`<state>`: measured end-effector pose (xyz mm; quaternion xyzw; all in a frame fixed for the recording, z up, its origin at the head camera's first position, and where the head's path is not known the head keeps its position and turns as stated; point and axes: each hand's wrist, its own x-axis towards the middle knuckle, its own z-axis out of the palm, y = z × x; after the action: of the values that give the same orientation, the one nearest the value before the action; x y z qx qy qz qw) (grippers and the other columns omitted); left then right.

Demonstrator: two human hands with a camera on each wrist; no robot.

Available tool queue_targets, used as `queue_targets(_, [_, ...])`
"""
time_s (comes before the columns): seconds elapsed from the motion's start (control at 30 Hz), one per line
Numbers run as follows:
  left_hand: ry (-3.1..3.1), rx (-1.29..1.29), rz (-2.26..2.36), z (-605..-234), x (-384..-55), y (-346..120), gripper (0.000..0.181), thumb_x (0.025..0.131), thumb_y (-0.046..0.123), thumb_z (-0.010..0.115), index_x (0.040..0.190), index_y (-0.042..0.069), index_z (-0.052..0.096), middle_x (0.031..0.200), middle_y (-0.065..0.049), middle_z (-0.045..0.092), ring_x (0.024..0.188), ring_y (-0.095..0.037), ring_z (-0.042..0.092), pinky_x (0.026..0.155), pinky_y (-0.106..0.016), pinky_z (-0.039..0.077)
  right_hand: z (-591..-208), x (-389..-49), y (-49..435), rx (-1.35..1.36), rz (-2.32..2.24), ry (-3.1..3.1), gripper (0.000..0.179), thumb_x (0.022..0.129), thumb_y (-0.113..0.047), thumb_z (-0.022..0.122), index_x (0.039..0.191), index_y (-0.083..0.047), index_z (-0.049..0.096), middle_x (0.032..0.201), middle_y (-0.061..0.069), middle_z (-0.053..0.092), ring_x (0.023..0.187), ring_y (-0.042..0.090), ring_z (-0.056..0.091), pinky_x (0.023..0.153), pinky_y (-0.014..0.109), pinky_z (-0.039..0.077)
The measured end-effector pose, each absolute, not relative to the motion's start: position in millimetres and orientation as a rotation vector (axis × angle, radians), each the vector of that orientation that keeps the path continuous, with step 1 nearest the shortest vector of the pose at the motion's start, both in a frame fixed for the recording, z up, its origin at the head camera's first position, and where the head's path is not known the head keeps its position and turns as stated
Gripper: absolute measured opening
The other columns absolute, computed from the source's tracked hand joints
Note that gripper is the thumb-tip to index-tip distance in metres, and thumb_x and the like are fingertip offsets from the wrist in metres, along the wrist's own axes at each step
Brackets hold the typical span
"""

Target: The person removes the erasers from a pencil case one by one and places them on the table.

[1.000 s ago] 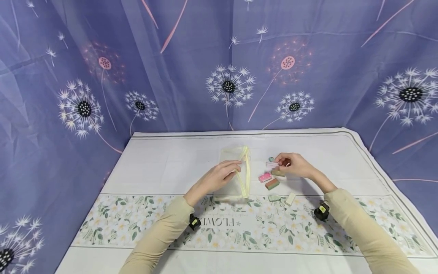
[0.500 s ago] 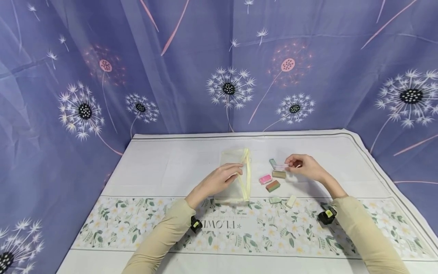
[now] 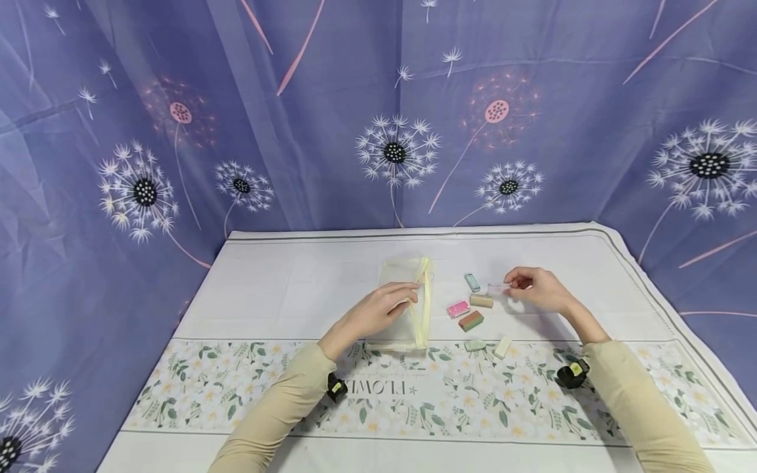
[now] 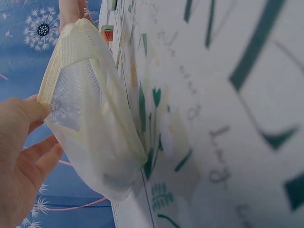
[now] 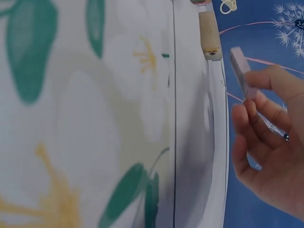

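Observation:
My left hand pinches the edge of a pale mesh zipper pouch with yellow trim, and its mouth stands open toward the right. Between the thumb and forefinger of my right hand is a small pale pink eraser, held above the table. Left of that hand lie a teal eraser, a tan one and a bright pink one. Nearer to me are a brown-and-green eraser, a pale green one and a cream one.
A white cloth with a floral band covers the table. Purple dandelion curtains hang behind it and along its left side. In the right wrist view, a yellow ring shows near the top.
My right hand has drawn the pale pink eraser to the right, away from the teal and tan ones. The left hand stays at the pouch.

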<state>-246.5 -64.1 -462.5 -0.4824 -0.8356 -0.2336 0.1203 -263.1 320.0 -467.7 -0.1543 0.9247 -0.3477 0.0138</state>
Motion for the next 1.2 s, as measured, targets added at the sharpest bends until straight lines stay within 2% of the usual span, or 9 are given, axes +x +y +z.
queue_targets(0.17, [-2.435, -1.41, -0.689, -461.5, -246.7, -64.3, 0.018, 0.093, 0.0, 0.06, 0.108, 0.008, 0.066, 0.13, -0.015, 0.061, 0.123, -0.026, 0.058, 0.104, -0.028, 0.051, -466.7, -264.3, 324.1, -0.359, -1.011, 2.926, 0.019, 0.089, -0.021, 0.07, 0.101, -0.007, 0.067, 0.085, 0.004, 0.067, 0.073, 0.004, 0.058, 0.071, 0.023, 0.048])
queue_targets(0.33, [-2.416, -1.406, -0.702, -461.0, -248.2, -64.5, 0.018, 0.092, 0.0, 0.061, 0.108, 0.006, 0.066, 0.129, -0.016, 0.061, 0.122, -0.026, 0.058, 0.103, -0.028, 0.051, -467.3, -264.5, 326.2, -0.294, -0.951, 2.953, 0.019, 0.089, -0.021, 0.068, 0.101, -0.006, 0.067, 0.082, 0.005, 0.066, 0.07, 0.009, 0.056, 0.067, 0.027, 0.044])
queue_targets(0.57, [-2.406, -1.374, -0.705, -460.7, -248.5, -65.0, 0.017, 0.092, 0.0, 0.062, 0.108, 0.004, 0.066, 0.129, -0.015, 0.061, 0.121, -0.026, 0.059, 0.101, -0.027, 0.053, -470.8, -267.0, 325.8, -0.291, -0.866, 2.962, 0.018, 0.086, -0.018, 0.07, 0.096, -0.004, 0.065, 0.079, 0.005, 0.065, 0.069, 0.012, 0.053, 0.065, 0.027, 0.041])
queue_targets(0.73, [-2.401, -1.368, -0.685, -460.7, -247.8, -64.4, 0.017, 0.092, 0.001, 0.062, 0.108, 0.006, 0.066, 0.129, -0.015, 0.062, 0.12, -0.026, 0.059, 0.101, -0.027, 0.053, -472.0, -266.3, 322.4, -0.273, -0.823, 2.931, 0.02, 0.086, -0.019, 0.07, 0.095, -0.002, 0.064, 0.083, 0.009, 0.066, 0.073, 0.015, 0.057, 0.065, 0.027, 0.042])
queue_targets(0.93, [-2.405, -1.361, -0.687, -460.7, -248.4, -64.1, 0.017, 0.092, 0.001, 0.062, 0.108, 0.005, 0.066, 0.13, -0.014, 0.061, 0.121, -0.025, 0.059, 0.101, -0.028, 0.053, -466.8, -264.5, 311.6, -0.237, -0.798, 2.953, 0.032, 0.09, -0.028, 0.067, 0.103, 0.001, 0.061, 0.094, 0.021, 0.068, 0.085, 0.033, 0.064, 0.072, 0.043, 0.053])
queue_targets(1.13, [-2.418, -1.36, -0.679, -460.2, -248.4, -64.7, 0.017, 0.092, 0.001, 0.062, 0.108, 0.006, 0.065, 0.13, -0.013, 0.061, 0.121, -0.024, 0.059, 0.1, -0.027, 0.053, -465.2, -266.7, 300.3, -0.267, -0.782, 3.008, 0.034, 0.091, -0.024, 0.065, 0.107, 0.006, 0.061, 0.091, 0.021, 0.065, 0.084, 0.032, 0.059, 0.073, 0.047, 0.05])
queue_targets(1.2, [-2.419, -1.356, -0.684, -460.0, -248.0, -64.9, 0.016, 0.092, 0.001, 0.062, 0.108, 0.006, 0.065, 0.13, -0.013, 0.061, 0.121, -0.024, 0.059, 0.1, -0.027, 0.053, -465.0, -267.5, 296.2, -0.285, -0.802, 3.037, 0.032, 0.091, -0.021, 0.064, 0.108, 0.007, 0.061, 0.095, 0.024, 0.064, 0.088, 0.035, 0.059, 0.076, 0.049, 0.05])
